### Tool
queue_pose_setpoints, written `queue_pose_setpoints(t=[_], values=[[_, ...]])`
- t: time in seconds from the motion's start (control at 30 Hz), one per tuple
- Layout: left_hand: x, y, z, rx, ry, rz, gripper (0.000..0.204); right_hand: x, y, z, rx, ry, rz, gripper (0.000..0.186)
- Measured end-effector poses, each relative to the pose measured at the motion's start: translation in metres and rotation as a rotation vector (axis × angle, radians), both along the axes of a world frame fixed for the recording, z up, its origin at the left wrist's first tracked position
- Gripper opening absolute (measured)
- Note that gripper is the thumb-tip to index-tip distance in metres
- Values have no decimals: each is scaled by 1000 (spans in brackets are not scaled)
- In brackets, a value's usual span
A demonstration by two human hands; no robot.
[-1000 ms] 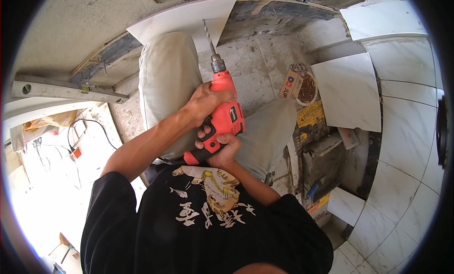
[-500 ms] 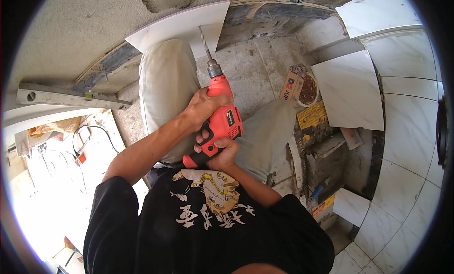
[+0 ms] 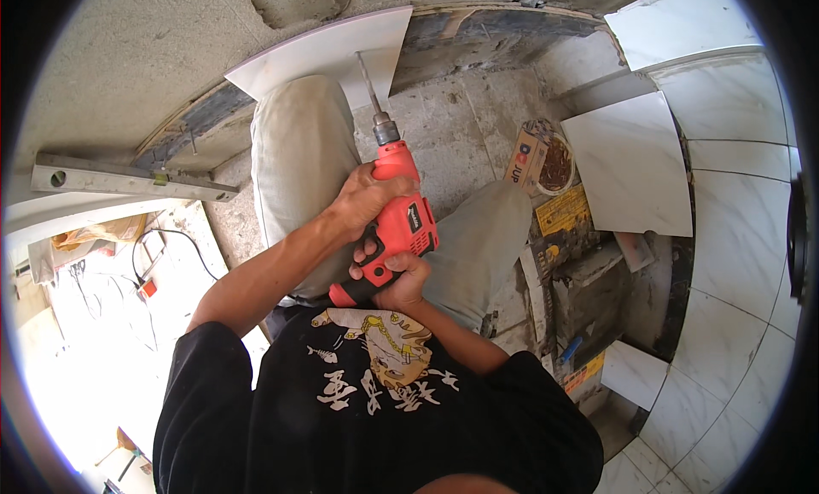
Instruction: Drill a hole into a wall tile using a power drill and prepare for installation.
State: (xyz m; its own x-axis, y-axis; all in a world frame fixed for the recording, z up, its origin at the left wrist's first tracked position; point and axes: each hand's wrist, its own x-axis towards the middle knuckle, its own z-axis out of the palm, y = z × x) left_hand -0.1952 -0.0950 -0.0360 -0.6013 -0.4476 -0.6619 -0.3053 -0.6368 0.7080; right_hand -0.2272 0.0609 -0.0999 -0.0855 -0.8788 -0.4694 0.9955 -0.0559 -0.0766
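A red power drill (image 3: 401, 225) with a black grip is held in front of my body, pointing away from me. My left hand (image 3: 368, 202) is closed over the front of its body, behind the chuck. My right hand (image 3: 404, 281) is wrapped around the rear grip; the trigger is partly hidden by fingers. The long drill bit (image 3: 371, 86) reaches the face of a white tile (image 3: 328, 46) propped on edge at the wall. The tip appears to touch the tile. My left knee (image 3: 303, 110) is against the tile's lower part.
A spirit level (image 3: 128, 178) leans at the left. On the right are an open bucket of brown bits (image 3: 556, 165), a cardboard box (image 3: 529, 153), a loose marbled tile (image 3: 631, 165) and a blue object (image 3: 572, 349). A black cable (image 3: 183, 238) lies at left.
The drill and both hands keep nearly the same place and grip. The bit's spiral grooves look more smeared now than before.
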Motion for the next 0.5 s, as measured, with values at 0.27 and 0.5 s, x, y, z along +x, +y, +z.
queue_pose_setpoints(t=[0.27,0.5], values=[[0,1,-19,-26,46,4,36,1,0,-1,-4,13,3,46],[-1,2,-14,-7,13,25,36,0,-1,6,5,15,9,51]])
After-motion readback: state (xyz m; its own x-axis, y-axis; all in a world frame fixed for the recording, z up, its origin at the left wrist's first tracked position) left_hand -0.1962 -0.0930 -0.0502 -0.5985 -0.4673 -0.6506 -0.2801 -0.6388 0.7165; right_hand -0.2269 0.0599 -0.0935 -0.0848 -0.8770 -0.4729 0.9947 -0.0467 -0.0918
